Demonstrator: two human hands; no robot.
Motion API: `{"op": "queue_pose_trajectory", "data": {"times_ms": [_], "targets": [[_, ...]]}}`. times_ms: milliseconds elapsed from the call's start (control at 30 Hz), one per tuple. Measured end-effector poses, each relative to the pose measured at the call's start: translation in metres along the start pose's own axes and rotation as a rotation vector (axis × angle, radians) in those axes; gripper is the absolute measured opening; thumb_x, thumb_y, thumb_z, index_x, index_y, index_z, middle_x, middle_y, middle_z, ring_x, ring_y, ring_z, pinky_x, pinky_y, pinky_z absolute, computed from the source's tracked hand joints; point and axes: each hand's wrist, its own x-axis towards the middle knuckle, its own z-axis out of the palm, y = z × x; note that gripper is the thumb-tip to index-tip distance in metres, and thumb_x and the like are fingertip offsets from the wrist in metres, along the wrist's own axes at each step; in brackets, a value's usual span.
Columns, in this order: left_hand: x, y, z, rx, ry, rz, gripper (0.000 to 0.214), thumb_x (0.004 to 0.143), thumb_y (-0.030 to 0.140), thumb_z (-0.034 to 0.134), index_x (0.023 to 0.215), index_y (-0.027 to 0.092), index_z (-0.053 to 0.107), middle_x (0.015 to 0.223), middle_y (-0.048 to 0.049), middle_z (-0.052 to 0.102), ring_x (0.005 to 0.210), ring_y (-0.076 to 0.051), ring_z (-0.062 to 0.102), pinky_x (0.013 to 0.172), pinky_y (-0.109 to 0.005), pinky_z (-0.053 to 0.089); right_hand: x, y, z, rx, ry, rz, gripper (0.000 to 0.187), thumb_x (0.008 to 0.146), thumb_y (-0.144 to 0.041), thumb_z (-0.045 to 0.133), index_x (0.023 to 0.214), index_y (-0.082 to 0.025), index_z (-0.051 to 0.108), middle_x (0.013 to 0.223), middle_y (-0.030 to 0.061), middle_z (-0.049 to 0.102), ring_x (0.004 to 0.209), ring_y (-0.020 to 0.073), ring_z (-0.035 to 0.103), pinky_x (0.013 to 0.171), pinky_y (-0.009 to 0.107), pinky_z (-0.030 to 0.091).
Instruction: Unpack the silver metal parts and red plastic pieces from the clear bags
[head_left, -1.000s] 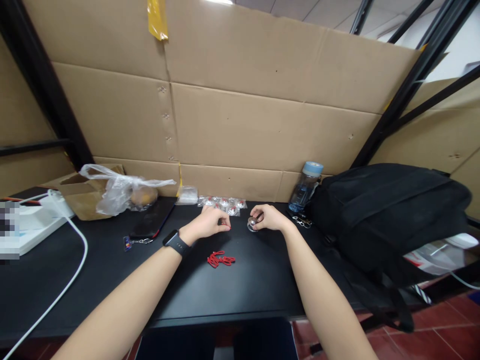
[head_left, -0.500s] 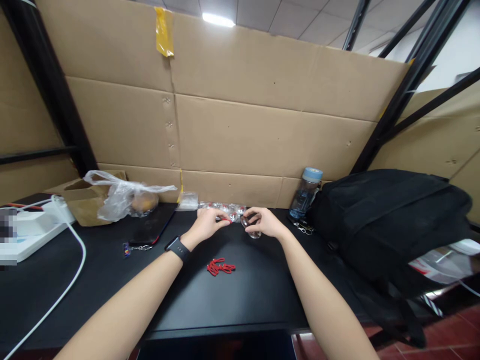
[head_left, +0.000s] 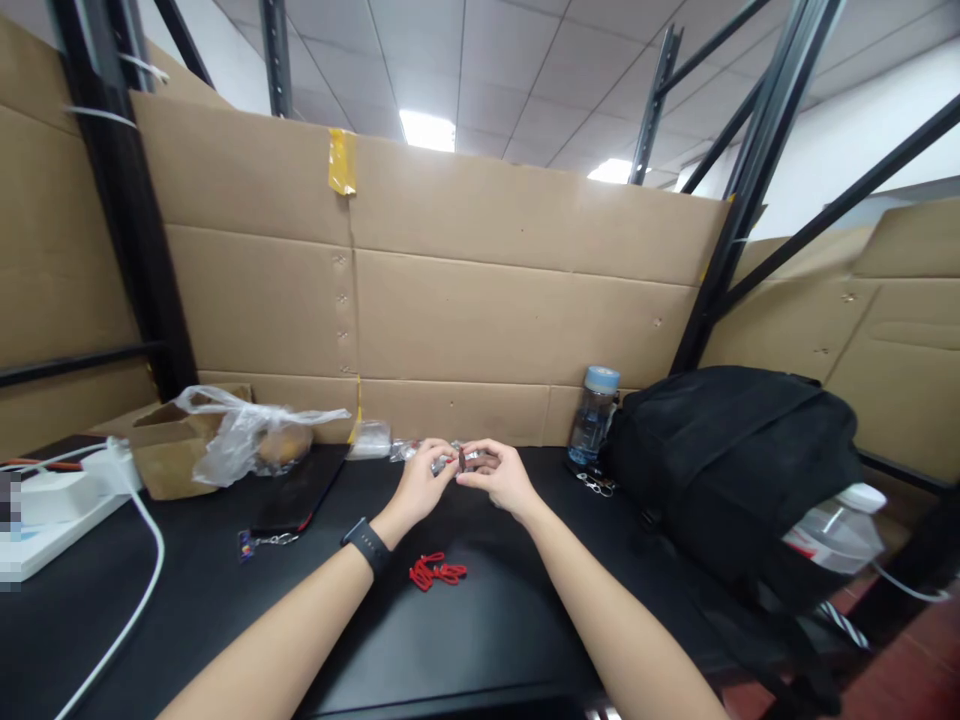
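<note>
My left hand (head_left: 421, 484) and my right hand (head_left: 501, 475) meet above the black table (head_left: 487, 620), fingertips pinched together on a small clear, shiny piece (head_left: 469, 459) with a bit of red at it. Its exact shape is too small to make out. A black watch sits on my left wrist. A loose bundle of red cord (head_left: 435, 573) lies on the table just in front of my hands. Behind my hands, by the cardboard wall, lie several small clear packets (head_left: 405, 449).
A black backpack (head_left: 731, 465) fills the right side, with a blue-capped water bottle (head_left: 593, 414) and keys beside it. At left are a phone with a keychain (head_left: 289, 497), a plastic bag in a cardboard box (head_left: 225, 430), and a white power strip with cable (head_left: 67, 490).
Both hands have lifted off the table and come together, the right hand bringing the small clear piece up to the left. The view has tilted upward.
</note>
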Motion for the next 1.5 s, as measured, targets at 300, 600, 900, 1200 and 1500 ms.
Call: {"op": "queue_pose_trajectory", "data": {"times_ms": [300, 600, 900, 1200, 1500], "targets": [[-0.001, 0.011, -0.004, 0.129, 0.042, 0.008, 0.009, 0.088, 0.025, 0.064, 0.089, 0.022, 0.072, 0.102, -0.0047, 0.061, 0.101, -0.02, 0.061, 0.095, -0.035, 0.046, 0.001, 0.0, -0.002, -0.03, -0.024, 0.034, 0.036, 0.065, -0.038, 0.088, 0.093, -0.02, 0.073, 0.097, 0.0059, 0.075, 0.081, 0.0201, 0.072, 0.074, 0.032, 0.057], [-0.002, 0.014, -0.008, 0.146, -0.01, -0.007, 0.01, 0.087, 0.03, 0.066, 0.088, 0.025, 0.075, 0.1, -0.004, 0.062, 0.1, -0.021, 0.062, 0.096, -0.035, 0.046, 0.004, 0.011, -0.004, -0.178, -0.03, -0.057, 0.021, 0.078, -0.04, 0.075, 0.079, -0.019, 0.072, 0.091, 0.0052, 0.07, 0.075, 0.0171, 0.066, 0.063, 0.027, 0.052], [-0.001, -0.007, -0.006, 0.127, -0.186, -0.027, 0.026, 0.085, 0.019, 0.061, 0.109, 0.023, 0.067, 0.114, -0.0059, 0.065, 0.11, -0.022, 0.059, 0.102, -0.038, 0.044, -0.001, 0.007, -0.003, -0.616, -0.003, -0.185, 0.009, 0.077, -0.016, 0.066, 0.069, -0.018, 0.069, 0.098, 0.0061, 0.068, 0.091, 0.0185, 0.065, 0.082, 0.031, 0.05], [-0.009, -0.001, -0.007, 0.317, -0.43, -0.019, 0.022, 0.088, 0.033, 0.059, 0.105, 0.027, 0.072, 0.123, -0.0068, 0.064, 0.117, -0.028, 0.055, 0.103, -0.046, 0.04, -0.002, 0.013, -0.005, -0.694, -0.043, -0.181, 0.009, 0.079, -0.015, 0.066, 0.072, -0.019, 0.068, 0.108, 0.0061, 0.064, 0.099, 0.0196, 0.063, 0.089, 0.033, 0.049], [-0.012, 0.01, -0.02, 0.599, -0.464, -0.049, 0.026, 0.084, 0.046, 0.066, 0.103, 0.032, 0.073, 0.116, -0.0088, 0.065, 0.117, -0.037, 0.052, 0.099, -0.055, 0.036, -0.001, 0.024, -0.004, -0.779, -0.085, -0.167, 0.011, 0.077, -0.011, 0.065, 0.069, -0.019, 0.066, 0.106, 0.0067, 0.064, 0.107, 0.0226, 0.059, 0.098, 0.036, 0.044]]}}
